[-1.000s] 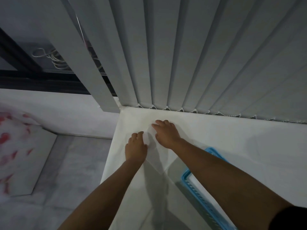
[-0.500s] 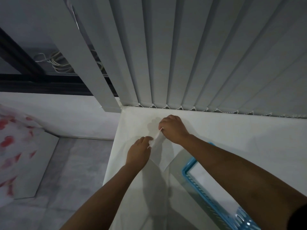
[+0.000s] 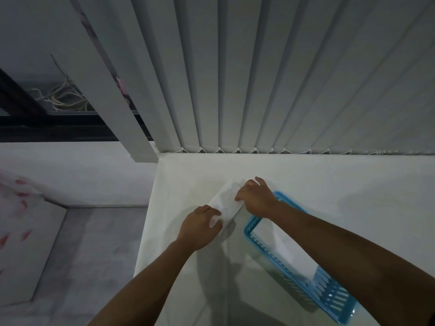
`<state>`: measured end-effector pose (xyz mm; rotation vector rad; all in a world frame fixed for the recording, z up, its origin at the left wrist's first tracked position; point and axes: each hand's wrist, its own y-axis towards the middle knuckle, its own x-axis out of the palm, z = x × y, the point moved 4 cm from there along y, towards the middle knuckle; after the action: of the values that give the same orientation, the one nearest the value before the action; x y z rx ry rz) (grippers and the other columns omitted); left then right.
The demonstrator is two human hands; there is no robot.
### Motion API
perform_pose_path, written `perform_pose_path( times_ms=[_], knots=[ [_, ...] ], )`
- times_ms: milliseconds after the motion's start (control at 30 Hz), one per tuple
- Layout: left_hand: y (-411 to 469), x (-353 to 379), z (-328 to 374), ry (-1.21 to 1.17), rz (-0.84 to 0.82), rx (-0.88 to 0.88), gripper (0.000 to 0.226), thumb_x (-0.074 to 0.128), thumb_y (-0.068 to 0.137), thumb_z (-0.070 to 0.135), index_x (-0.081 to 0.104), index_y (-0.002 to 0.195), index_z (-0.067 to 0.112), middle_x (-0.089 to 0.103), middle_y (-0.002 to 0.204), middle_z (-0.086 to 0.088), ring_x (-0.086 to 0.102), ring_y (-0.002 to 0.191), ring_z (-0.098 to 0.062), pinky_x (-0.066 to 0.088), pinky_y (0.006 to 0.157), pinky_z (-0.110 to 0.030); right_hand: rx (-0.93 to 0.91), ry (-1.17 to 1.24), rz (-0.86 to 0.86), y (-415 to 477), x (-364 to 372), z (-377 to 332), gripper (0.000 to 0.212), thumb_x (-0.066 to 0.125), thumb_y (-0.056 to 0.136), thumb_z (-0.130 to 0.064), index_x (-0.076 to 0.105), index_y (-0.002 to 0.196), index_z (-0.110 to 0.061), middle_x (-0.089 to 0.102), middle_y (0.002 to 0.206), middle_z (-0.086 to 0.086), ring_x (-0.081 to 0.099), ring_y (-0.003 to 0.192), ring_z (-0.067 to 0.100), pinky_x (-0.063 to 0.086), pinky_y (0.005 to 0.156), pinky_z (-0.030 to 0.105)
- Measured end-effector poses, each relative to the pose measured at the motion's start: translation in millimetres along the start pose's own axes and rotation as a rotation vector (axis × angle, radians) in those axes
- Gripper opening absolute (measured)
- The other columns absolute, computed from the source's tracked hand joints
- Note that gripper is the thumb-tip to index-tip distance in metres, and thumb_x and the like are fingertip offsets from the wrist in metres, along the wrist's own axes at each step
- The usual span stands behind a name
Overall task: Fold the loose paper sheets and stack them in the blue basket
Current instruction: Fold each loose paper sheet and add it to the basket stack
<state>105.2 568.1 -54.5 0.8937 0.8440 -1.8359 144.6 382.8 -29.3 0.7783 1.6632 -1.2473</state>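
Folded sheet pinned between both hands, basket just to the right

From my feed the paper sheet (image 3: 226,201) lies on the white table (image 3: 353,184) with its long axis running near-left to far-right. My left hand (image 3: 200,228) pinches its near end, and my right hand (image 3: 255,198) presses fingers down on its far-right edge. The blue basket (image 3: 339,295) sits just right of it, with white paper already inside, so I reckon the right hand is closer for the drop.

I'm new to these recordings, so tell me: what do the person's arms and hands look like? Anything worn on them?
Both forearms are bare, with no sleeves in view. The left hand and right hand wear no gloves, and no rings, watch or bracelets show. The dim light hides finer detail on the fingers.
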Motion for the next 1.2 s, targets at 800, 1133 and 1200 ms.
perform_pose_path(
  times_ms=[800,1133,1200],
  knots=[
    [36.7,-12.9,20.0,-0.531,-0.067,-0.443,0.02,0.061,0.083,0.014,0.049,0.067,0.013,0.054,0.07,-0.002,0.053,0.075,-0.026,0.037,0.061,-0.028,0.27,0.345,0.58,-102.4,7.4,-41.1,0.016,0.06,0.076,-0.017,0.073,0.085,-0.023,0.07,0.1,-0.005,0.06,0.095,0.025,0.05,0.078,0.04],
    [-28.8,-32.9,43.8,-1.332,0.115,-0.451,0.021,0.065,0.086,0.005,0.064,0.106,0.005,0.072,0.101,-0.008,0.069,0.092,-0.024,0.058,0.073,-0.031,0.703,1.518,0.348,-121.2,13.7,-76.1,0.035,0.057,0.091,-0.045,0.066,0.08,-0.014,0.067,0.083,0.003,0.059,0.074,0.017,0.047,0.071,0.029],
    [-41.0,-27.4,47.6,-1.375,0.125,-0.458,0.023,0.066,0.085,0.006,0.065,0.109,0.005,0.073,0.105,-0.01,0.069,0.096,-0.027,0.058,0.078,-0.034,0.808,1.833,0.355,-119.7,19.6,-81.2,0.026,0.066,0.087,-0.038,0.066,0.089,-0.013,0.065,0.084,0.003,0.057,0.072,0.016,0.048,0.067,0.028]
  ],
)
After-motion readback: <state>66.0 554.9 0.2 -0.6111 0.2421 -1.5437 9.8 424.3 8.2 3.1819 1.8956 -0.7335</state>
